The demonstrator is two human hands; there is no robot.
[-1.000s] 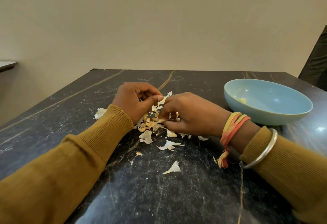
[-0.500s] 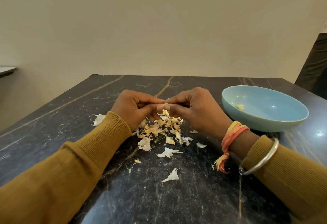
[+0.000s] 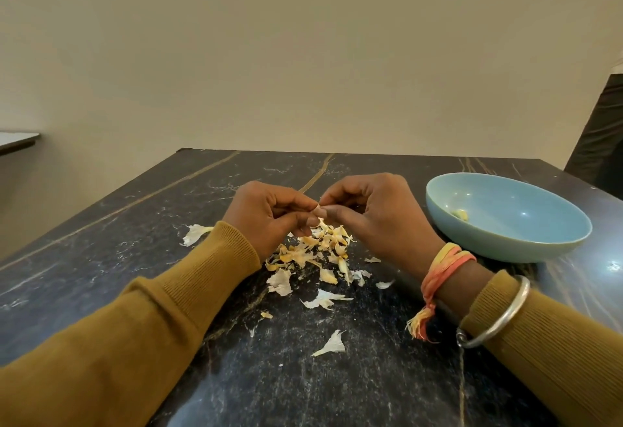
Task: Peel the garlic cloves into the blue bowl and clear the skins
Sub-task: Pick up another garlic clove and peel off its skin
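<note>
Two curled grips: left hand (image 3: 266, 219) and right hand (image 3: 379, 215) pinch garlic clove (image 3: 317, 207); axis hidden.

I see a black marble tabletop with gold veins (image 3: 135, 224) set against a plain beige wall (image 3: 303, 55). A grey ledge (image 3: 17, 139) projects at far left. A dark panel (image 3: 596, 136) stands at far right.

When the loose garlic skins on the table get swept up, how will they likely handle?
The garlic skins look paper-thin and curled, so probably very light and floppy, apt to scatter rather than slide together. Stray flakes lie apart from the pile, so clearing the table likely needs several passes.
</note>
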